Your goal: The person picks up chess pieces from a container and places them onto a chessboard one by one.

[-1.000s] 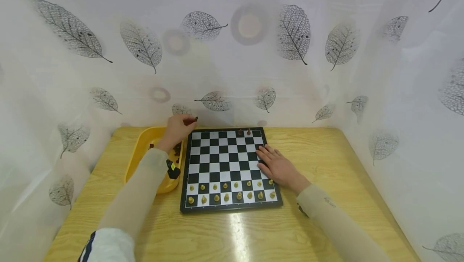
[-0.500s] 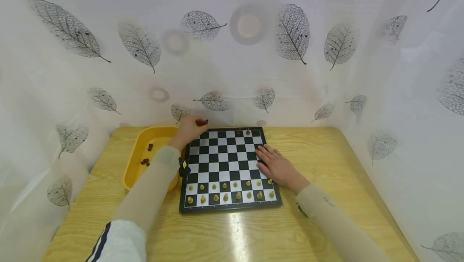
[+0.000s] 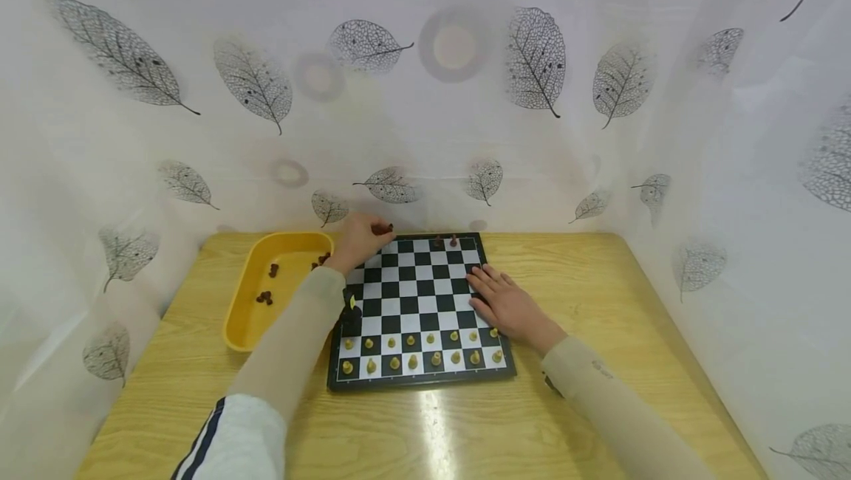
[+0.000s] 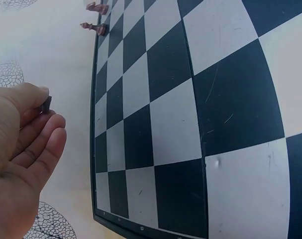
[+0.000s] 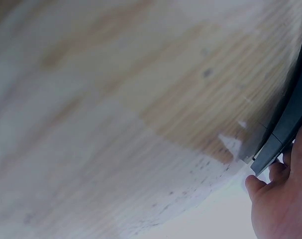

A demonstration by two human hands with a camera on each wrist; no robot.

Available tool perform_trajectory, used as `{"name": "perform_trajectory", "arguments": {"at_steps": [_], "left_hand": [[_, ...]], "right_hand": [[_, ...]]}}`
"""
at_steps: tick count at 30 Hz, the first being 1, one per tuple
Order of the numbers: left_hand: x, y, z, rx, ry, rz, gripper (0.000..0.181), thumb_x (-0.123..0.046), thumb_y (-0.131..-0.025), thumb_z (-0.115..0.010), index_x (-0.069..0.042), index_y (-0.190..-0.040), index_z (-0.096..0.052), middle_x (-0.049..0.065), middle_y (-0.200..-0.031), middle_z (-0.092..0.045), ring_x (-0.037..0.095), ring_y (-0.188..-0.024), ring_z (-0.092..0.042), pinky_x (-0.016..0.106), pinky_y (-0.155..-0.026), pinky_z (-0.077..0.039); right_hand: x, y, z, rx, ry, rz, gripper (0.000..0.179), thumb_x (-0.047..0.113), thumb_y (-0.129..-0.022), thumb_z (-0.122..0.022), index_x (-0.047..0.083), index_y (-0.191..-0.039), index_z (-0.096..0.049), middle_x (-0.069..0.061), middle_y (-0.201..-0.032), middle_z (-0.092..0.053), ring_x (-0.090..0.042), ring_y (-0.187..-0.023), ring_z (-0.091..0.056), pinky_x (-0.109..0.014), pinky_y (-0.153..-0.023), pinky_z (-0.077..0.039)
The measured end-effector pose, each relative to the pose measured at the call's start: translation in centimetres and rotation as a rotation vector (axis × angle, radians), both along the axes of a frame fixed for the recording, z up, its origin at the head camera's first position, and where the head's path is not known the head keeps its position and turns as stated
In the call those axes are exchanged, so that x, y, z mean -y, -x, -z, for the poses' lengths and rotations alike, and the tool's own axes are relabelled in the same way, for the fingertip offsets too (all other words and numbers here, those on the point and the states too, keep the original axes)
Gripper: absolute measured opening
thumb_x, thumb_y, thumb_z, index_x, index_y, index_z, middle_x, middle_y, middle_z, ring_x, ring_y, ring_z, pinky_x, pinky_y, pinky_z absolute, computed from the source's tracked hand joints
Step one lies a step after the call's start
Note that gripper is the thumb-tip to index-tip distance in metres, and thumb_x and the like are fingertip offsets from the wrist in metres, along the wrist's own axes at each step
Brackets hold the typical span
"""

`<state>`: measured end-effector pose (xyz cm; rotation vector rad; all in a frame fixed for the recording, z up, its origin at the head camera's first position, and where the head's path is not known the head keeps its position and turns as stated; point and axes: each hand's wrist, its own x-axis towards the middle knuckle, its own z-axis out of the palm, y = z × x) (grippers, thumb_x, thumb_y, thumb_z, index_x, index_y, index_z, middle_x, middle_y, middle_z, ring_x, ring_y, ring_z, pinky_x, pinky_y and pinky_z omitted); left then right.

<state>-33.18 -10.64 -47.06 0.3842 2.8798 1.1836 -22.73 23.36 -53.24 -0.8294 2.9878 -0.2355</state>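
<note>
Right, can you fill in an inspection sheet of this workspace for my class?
Surface: pale wooden table.
Job's things: chessboard with sixteen yellow chess pieces across its two near rows, two brown chess pieces on the far row; yellow tray holding loose brown ones.
Clutter: nothing seen.
Hands: left hand pinches a dark chess piece near the board's far edge; right hand rests on its right edge.
Cables: nothing seen.
Surroundings: white leaf-patterned curtain.
</note>
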Motion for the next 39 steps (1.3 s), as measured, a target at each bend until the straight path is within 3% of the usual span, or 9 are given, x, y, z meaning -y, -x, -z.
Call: {"name": "perform_trajectory", "arguments": {"at_steps": [9,13,19,31,39], "left_hand": [[-0.5,0.1,0.6,0.016,-0.027,0.017,0.032,-0.024,-0.101,-0.072,-0.001,-0.122,-0.075,0.018,-0.115,-0.075,0.030,-0.102,-0.068,0.045,-0.090,-0.060],[-0.8,0.2,1.1,-0.022,-0.058,0.032,0.027,-0.018,-0.100,-0.073,0.002,-0.118,-0.076,0.020,-0.111,-0.076,0.031,-0.098,-0.068,0.045,-0.088,-0.059],[-1.2,0.6,2.0,-0.013,-0.077,0.008,0.025,-0.017,-0.100,-0.073,0.001,-0.116,-0.077,0.019,-0.109,-0.075,0.029,-0.096,-0.066,0.042,-0.085,-0.057],[-2.7,0.8,2.1,0.082,-0.066,-0.027,0.029,-0.018,-0.101,-0.071,-0.001,-0.124,-0.075,0.019,-0.119,-0.074,0.033,-0.107,-0.069,0.047,-0.093,-0.059],[-3.7,1.1,2.0,0.074,-0.063,-0.011,0.029,-0.016,-0.097,-0.074,0.001,-0.120,-0.076,0.019,-0.118,-0.075,0.033,-0.109,-0.069,0.046,-0.095,-0.059]], "right_hand": [[0.0,0.0,0.2,-0.001,-0.003,0.000,0.063,0.047,-0.112,-0.039,0.010,-0.164,-0.038,-0.012,-0.171,-0.035,-0.035,-0.162,-0.025,-0.057,-0.129,-0.028],[0.1,0.0,0.1,0.001,0.000,-0.001,0.063,0.046,-0.112,-0.040,0.010,-0.164,-0.038,-0.013,-0.171,-0.035,-0.036,-0.162,-0.025,-0.057,-0.128,-0.028],[0.1,0.0,0.0,0.005,-0.007,0.002,0.062,0.046,-0.112,-0.040,0.010,-0.164,-0.038,-0.012,-0.171,-0.035,-0.035,-0.162,-0.025,-0.056,-0.129,-0.028],[0.2,0.0,-0.1,0.014,-0.012,0.010,0.063,0.048,-0.112,-0.039,0.011,-0.164,-0.038,-0.012,-0.171,-0.034,-0.035,-0.162,-0.024,-0.056,-0.129,-0.028],[0.2,0.0,0.0,0.008,-0.012,0.013,0.063,0.048,-0.112,-0.039,0.011,-0.163,-0.038,-0.012,-0.171,-0.035,-0.035,-0.162,-0.025,-0.056,-0.129,-0.028]]}}
